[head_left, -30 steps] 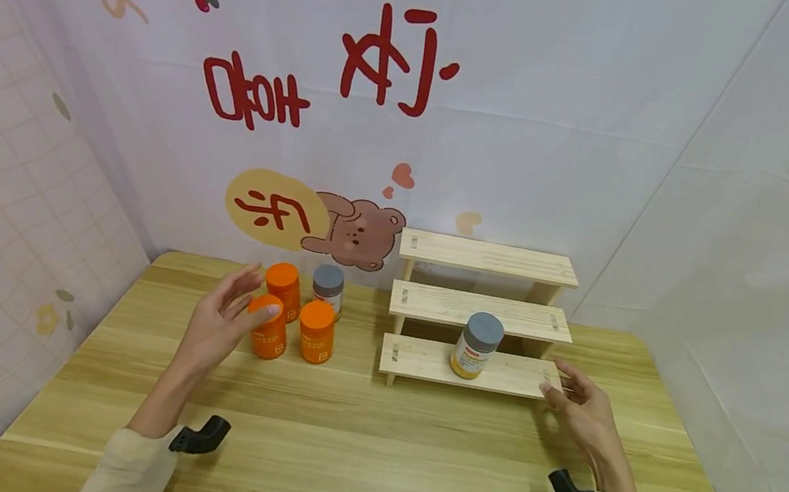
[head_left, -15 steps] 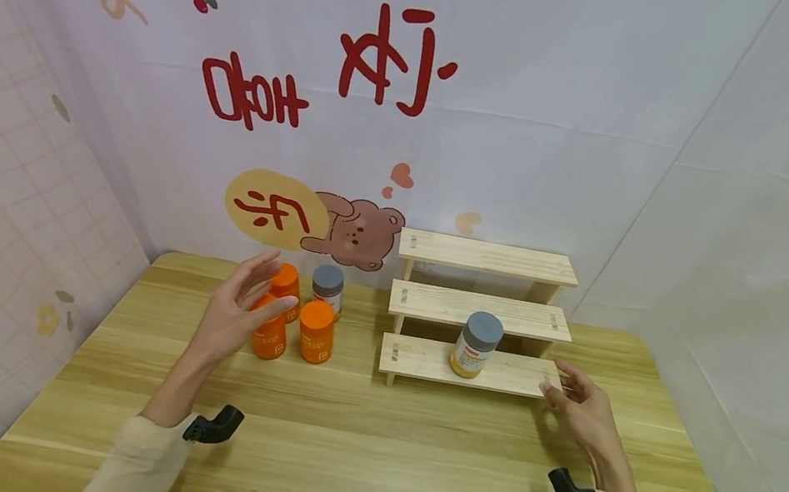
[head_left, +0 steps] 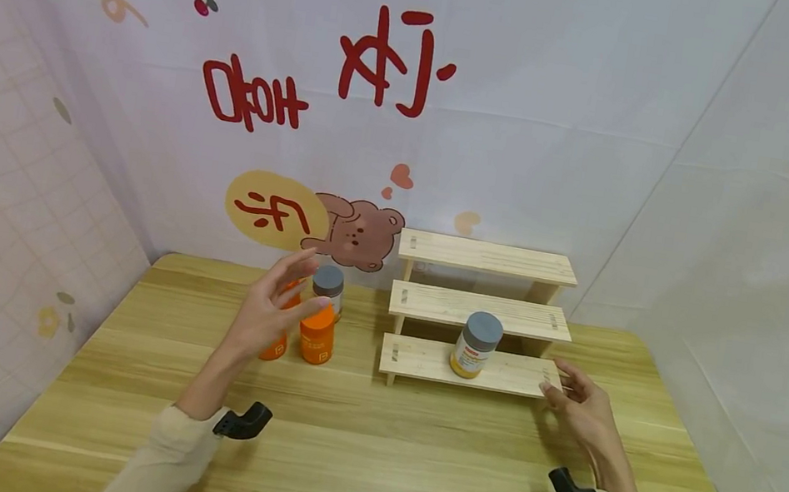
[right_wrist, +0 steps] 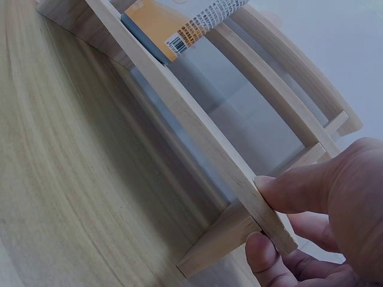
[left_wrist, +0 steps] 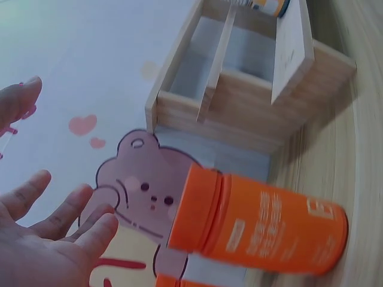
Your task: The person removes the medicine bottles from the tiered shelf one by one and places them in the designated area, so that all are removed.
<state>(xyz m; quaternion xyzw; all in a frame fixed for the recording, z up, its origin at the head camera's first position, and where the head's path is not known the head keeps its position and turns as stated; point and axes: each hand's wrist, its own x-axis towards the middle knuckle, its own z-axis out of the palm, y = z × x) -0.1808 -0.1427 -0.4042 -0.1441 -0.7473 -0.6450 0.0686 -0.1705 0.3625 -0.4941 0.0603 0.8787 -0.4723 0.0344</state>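
My left hand (head_left: 292,286) hovers open with spread fingers over a cluster of bottles at the table's back left. Its thumb is close to the front orange bottle (head_left: 316,336), which the left wrist view shows just beyond the open palm (left_wrist: 48,251) as an orange bottle (left_wrist: 257,224). A second orange bottle (head_left: 274,345) is partly hidden behind the hand, and a grey-lidded bottle (head_left: 328,285) stands behind. My right hand (head_left: 556,386) pinches the right end of the lowest step of a three-step wooden shelf (head_left: 480,308), thumb (right_wrist: 299,191) above and a finger (right_wrist: 269,257) below the board. A grey-lidded yellow bottle (head_left: 476,345) stands on that step.
The wooden table (head_left: 367,444) runs bare in front of the shelf and bottles. A printed backdrop (head_left: 383,110) closes the back and a white sheet the right side. The two upper shelf steps (head_left: 487,256) hold nothing.
My left hand has moved right and slightly up, from the front left orange bottle to beside the front right one. The right hand and the shelf have stayed put.
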